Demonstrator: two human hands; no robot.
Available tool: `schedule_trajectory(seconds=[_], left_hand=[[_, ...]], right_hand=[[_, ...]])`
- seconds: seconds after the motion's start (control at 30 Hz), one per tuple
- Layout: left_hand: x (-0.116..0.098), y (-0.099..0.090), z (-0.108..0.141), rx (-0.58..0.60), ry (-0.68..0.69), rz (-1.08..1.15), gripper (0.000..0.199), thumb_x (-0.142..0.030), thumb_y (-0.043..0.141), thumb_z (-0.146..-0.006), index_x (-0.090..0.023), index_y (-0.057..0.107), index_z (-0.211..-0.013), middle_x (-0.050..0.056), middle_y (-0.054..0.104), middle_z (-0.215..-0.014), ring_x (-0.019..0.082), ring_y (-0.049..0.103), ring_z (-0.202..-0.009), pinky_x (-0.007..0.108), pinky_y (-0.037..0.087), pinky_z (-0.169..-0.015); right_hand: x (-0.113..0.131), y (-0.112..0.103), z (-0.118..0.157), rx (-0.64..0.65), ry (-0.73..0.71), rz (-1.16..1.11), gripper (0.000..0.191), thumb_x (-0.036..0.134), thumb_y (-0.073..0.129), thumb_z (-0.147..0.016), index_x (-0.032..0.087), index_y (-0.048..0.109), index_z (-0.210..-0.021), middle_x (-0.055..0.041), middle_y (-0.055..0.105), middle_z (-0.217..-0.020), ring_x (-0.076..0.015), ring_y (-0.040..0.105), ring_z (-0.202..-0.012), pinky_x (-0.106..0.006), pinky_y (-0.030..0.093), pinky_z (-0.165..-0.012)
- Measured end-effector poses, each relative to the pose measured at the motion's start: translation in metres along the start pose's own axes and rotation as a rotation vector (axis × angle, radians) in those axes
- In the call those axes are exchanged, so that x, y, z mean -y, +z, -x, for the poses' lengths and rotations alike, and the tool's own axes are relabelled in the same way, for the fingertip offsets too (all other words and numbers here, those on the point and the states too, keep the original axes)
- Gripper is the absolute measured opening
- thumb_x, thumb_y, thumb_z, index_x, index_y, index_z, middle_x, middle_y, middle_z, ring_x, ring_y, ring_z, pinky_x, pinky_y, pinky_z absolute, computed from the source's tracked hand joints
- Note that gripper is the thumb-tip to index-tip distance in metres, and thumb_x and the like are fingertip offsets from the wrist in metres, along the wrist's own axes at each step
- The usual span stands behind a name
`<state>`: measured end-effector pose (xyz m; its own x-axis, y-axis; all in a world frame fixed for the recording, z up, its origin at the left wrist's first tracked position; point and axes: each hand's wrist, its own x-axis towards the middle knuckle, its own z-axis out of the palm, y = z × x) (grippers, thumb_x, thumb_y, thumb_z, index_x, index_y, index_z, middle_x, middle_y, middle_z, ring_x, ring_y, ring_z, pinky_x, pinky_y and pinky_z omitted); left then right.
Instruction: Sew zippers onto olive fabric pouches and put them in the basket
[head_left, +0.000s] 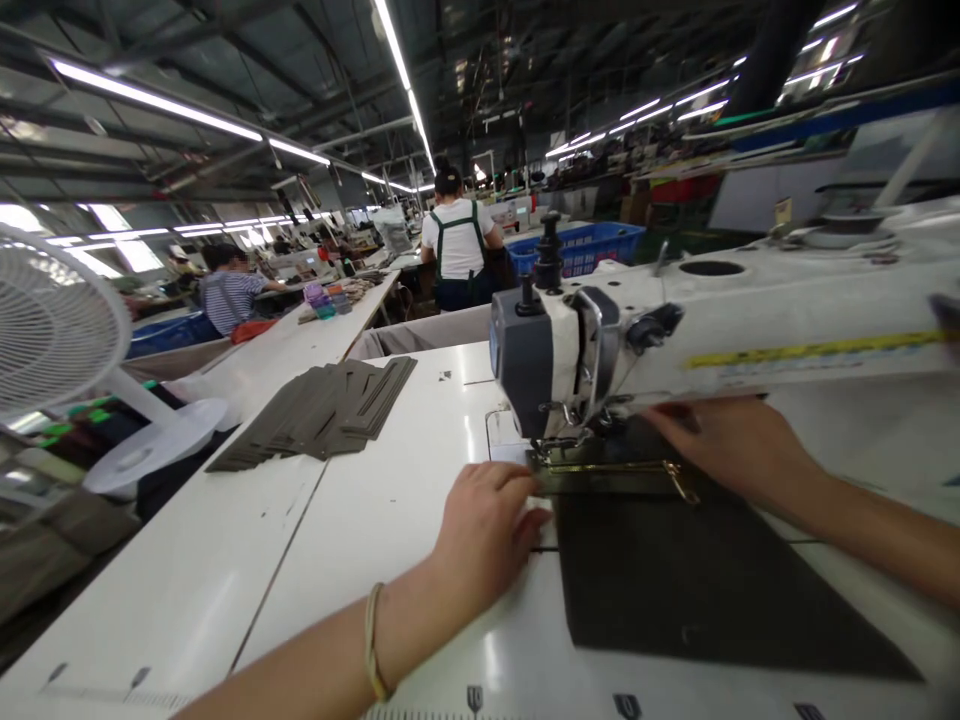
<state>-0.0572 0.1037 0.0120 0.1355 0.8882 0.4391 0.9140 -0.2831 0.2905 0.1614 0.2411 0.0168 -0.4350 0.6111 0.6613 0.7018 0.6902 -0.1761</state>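
A dark olive fabric panel [697, 580] lies on the sewing machine bed and droops toward the front edge. Along its upper part runs a gold zipper [615, 468], with the gold zipper pull [681, 482] at the right end. The sewing machine head [555, 360] stands over the panel's far left part, its presser foot down near the zipper's left end. My left hand [487, 525] has curled fingers closed at the panel's left edge, beside the foot. Under the machine arm, my right hand [731, 445] pinches the panel's far side, slightly blurred; its fingertips are partly hidden.
A fanned stack of grey-brown pieces [322, 410] lies on the white table [360, 540] to the left. Beyond it stands a white fan [161, 440]. A blue basket [592, 245] and a co-worker in a white shirt [459, 245] are ahead; another person [229, 290] sits farther left.
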Motion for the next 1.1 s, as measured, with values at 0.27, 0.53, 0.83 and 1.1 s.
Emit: schedule_trajectory(seconds=[0.27, 0.53, 0.83, 1.1], left_hand=[[0.017, 0.025, -0.01, -0.036, 0.127, -0.052, 0.013, -0.016, 0.053, -0.086, -0.019, 0.066, -0.083, 0.004, 0.069, -0.094, 0.017, 0.063, -0.095, 0.04, 0.037, -0.101], [0.021, 0.022, -0.011, -0.047, 0.249, -0.047, 0.016, -0.015, 0.049, -0.088, -0.016, 0.065, -0.087, 0.007, 0.069, -0.097, 0.019, 0.063, -0.098, 0.038, 0.042, -0.097], [0.021, 0.023, -0.019, -0.021, 0.263, -0.092, 0.01, -0.014, 0.054, -0.085, -0.016, 0.064, -0.086, 0.006, 0.069, -0.093, 0.019, 0.064, -0.095, 0.037, 0.043, -0.096], [0.024, 0.024, -0.025, -0.023, 0.234, -0.078, 0.01, -0.012, 0.057, -0.083, -0.017, 0.064, -0.078, 0.005, 0.07, -0.091, 0.017, 0.066, -0.088, 0.033, 0.046, -0.09]], right_hand=[[0.061, 0.028, 0.033, 0.13, -0.425, -0.069, 0.027, 0.014, 0.041, -0.087, 0.007, 0.062, -0.103, -0.0136, 0.065, -0.106, -0.0227, 0.061, -0.095, -0.037, 0.05, -0.085], [0.059, 0.03, 0.022, 0.231, -0.379, -0.127, 0.025, 0.012, 0.043, -0.085, 0.013, 0.064, -0.098, -0.0108, 0.066, -0.106, -0.0204, 0.062, -0.096, -0.035, 0.051, -0.085], [0.058, 0.034, 0.02, 0.222, -0.37, -0.122, 0.025, 0.011, 0.04, -0.085, 0.013, 0.064, -0.094, -0.01, 0.067, -0.1, -0.019, 0.063, -0.09, -0.032, 0.051, -0.082], [0.057, 0.038, 0.015, 0.232, -0.337, -0.116, 0.027, 0.014, 0.037, -0.088, 0.015, 0.063, -0.091, -0.0097, 0.068, -0.095, -0.0195, 0.063, -0.084, -0.031, 0.052, -0.073]])
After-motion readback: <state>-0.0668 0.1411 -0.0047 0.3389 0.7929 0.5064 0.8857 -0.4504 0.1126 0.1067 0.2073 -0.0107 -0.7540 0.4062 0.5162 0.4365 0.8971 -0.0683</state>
